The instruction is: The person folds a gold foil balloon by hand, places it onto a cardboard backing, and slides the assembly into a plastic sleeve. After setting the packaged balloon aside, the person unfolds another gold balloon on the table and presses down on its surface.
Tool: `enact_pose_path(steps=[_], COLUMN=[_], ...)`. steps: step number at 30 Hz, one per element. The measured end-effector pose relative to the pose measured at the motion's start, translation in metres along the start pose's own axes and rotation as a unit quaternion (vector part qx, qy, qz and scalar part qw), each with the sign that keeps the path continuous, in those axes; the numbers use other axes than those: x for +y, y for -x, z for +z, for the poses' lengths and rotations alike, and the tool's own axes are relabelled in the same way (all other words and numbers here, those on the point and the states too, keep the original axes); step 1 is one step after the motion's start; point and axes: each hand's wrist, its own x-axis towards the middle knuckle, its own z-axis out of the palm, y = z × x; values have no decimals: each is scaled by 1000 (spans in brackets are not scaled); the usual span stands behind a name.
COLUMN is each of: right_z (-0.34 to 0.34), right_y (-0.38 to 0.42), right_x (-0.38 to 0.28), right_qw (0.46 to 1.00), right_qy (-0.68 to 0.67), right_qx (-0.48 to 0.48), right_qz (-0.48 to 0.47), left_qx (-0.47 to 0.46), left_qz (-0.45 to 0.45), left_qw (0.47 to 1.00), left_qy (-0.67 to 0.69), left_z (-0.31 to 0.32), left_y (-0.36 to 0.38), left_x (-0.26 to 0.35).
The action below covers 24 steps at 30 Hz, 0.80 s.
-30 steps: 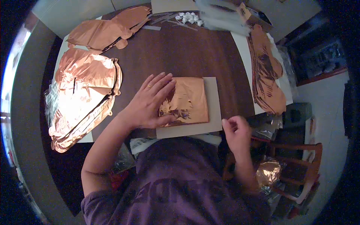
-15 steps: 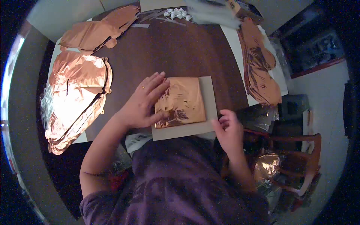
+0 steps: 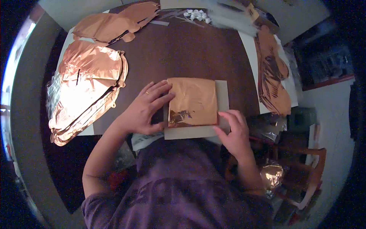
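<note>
A square, shiny copper-coloured foil packet lies on a grey board at the near edge of the dark table. My left hand is at the packet's left side, fingers spread, with the fingertips on its upper left edge and the thumb near the lower left corner. At the lower right corner is my right hand, its index finger and thumb apart and touching or close to the packet and board edge. Neither hand is wrapped round anything.
Flat copper foil shapes lie at the left, with more foil pieces behind. Small white items and clear strips are at the far edge. Another foil stack lies on white sheeting at the right. A wooden chair stands lower right.
The view has shifted. My right hand has come up to the packet's lower right corner. My left thumb has moved off the packet's face to its left side, and the foil looks smoother.
</note>
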Motion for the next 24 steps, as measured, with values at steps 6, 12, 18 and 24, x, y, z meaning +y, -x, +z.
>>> enact_pose_path(steps=[6, 12, 18, 24], right_z=[4, 7, 5, -2], right_y=[-4, 3, 5, -5], right_x=[6, 12, 10, 10], right_qw=[984, 984, 999, 985], right_qy=[106, 104, -11, -86], right_qx=[-6, -8, 27, -49], right_qz=[-143, -143, -17, 143], left_qx=[-11, -13, -8, -12], left_qz=[5, -1, -1, 20], left_qw=[1000, 999, 999, 998], left_qy=[-17, -36, -49, -56], left_z=[4, 7, 0, 10], left_y=[0, 1, -1, 2], left_x=[-4, -2, 12, 20])
